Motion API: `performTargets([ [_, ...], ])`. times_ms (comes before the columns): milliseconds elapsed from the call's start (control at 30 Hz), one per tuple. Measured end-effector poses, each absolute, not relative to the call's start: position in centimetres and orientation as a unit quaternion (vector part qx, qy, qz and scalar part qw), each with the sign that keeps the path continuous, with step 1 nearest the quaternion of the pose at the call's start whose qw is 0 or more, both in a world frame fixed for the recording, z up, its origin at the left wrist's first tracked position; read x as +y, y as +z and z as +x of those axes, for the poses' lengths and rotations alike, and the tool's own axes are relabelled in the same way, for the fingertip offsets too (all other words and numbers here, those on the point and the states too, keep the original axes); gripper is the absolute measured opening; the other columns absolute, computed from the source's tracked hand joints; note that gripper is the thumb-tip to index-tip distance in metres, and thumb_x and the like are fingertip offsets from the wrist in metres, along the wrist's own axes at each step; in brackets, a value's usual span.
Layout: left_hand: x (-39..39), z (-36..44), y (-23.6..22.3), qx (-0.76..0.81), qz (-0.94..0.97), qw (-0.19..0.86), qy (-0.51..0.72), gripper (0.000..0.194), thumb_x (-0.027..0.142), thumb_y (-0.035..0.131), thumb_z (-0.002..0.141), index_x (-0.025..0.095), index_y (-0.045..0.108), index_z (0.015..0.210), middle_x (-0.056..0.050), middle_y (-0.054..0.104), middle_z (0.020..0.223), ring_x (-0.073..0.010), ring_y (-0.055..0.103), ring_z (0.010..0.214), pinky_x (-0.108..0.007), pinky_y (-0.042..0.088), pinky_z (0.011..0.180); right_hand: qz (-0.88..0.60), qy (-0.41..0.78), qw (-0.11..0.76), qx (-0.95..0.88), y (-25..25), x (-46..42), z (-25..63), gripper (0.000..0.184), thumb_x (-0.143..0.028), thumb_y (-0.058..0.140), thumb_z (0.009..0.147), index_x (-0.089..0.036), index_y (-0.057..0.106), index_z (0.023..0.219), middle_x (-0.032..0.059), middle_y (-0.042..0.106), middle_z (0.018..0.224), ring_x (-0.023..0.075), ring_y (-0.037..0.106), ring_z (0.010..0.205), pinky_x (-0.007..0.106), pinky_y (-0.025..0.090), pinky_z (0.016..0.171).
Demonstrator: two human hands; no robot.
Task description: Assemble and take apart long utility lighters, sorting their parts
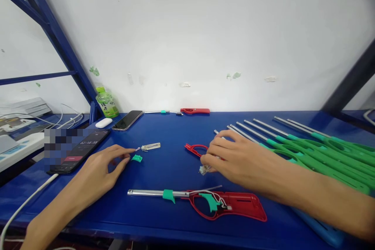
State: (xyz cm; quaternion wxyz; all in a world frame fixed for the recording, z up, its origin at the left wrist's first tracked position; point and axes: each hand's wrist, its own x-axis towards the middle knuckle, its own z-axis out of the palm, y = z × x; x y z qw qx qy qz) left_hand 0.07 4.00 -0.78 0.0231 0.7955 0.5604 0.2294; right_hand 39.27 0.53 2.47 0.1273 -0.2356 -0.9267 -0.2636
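Note:
My left hand is on the left of the table, thumb and forefinger apart. Its forefinger tip reaches a small pinkish coil beside a clear lighter fuel tank. A teal trigger lies just by the thumb. My right hand is closed, with a small whitish translucent part showing under its fingers. Partly beneath that hand lies a red lighter shell half. In front, an opened red lighter half holds a metal tube, a teal trigger and white wires.
Several green long-necked lighters lie in a row at the right. Along the wall are a red lighter shell and a metal tube. A phone, white earbud case, green bottle and cabled phone stand left.

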Motion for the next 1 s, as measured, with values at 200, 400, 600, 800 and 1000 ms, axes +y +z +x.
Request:
performTargets([
  [200, 6.6, 0.3, 0.5, 0.577, 0.789, 0.026, 0.209, 0.051, 0.062, 0.054, 0.092, 0.023, 0.082, 0.111, -0.009, 0.082, 0.104, -0.0267, 0.072, 0.073, -0.037, 0.057, 0.071, -0.255, -0.275, 0.135, -0.917, 3.2, 0.2, 40.9, 0.022, -0.009, 0.054, 0.104, -0.022, 0.07, 0.112, 0.0021, 0.071, 0.091, 0.0243, 0.065, 0.09, 0.043, 0.046, 0.089],
  [400, 8.0, 0.4, 0.3, 0.571, 0.798, 0.049, 0.186, 0.049, 0.067, 0.054, 0.091, 0.024, 0.078, 0.091, -0.007, 0.08, 0.089, -0.0263, 0.071, 0.073, -0.034, 0.055, 0.072, -0.27, -0.273, 0.189, -0.904, 3.4, -0.7, 42.0, 0.033, -0.011, 0.042, 0.109, -0.025, 0.072, 0.106, 0.003, 0.072, 0.092, 0.0236, 0.066, 0.091, 0.046, 0.047, 0.092],
  [600, 7.7, 0.2, 0.2, 0.561, 0.805, 0.054, 0.186, 0.045, 0.062, 0.052, 0.093, 0.024, 0.074, 0.089, -0.009, 0.081, 0.094, -0.0274, 0.072, 0.081, -0.035, 0.055, 0.08, -0.247, -0.286, 0.152, -0.913, 5.5, -2.5, 42.8, 0.051, -0.015, 0.023, 0.115, -0.026, 0.073, 0.109, 0.0028, 0.076, 0.092, 0.0218, 0.069, 0.086, 0.045, 0.049, 0.09],
  [800, 7.1, -0.5, 0.4, 0.56, 0.806, 0.05, 0.186, 0.052, 0.07, 0.052, 0.092, 0.024, 0.077, 0.088, -0.01, 0.081, 0.094, -0.0299, 0.074, 0.082, -0.036, 0.056, 0.077, -0.288, -0.292, 0.231, -0.882, 4.2, -4.2, 43.5, 0.052, -0.007, 0.023, 0.113, -0.027, 0.07, 0.109, -0.0001, 0.075, 0.088, 0.0205, 0.067, 0.082, 0.044, 0.041, 0.097],
  [1000, 7.3, -0.6, 0.5, 0.554, 0.81, 0.06, 0.184, 0.064, 0.08, 0.053, 0.09, 0.026, 0.082, 0.106, -0.01, 0.083, 0.102, -0.0298, 0.077, 0.086, -0.035, 0.059, 0.074, -0.294, -0.282, 0.229, -0.884, 3.2, -4.8, 43.9, 0.049, -0.007, 0.023, 0.112, -0.027, 0.067, 0.113, 0.001, 0.075, 0.089, 0.0216, 0.067, 0.082, 0.047, 0.038, 0.096],
])
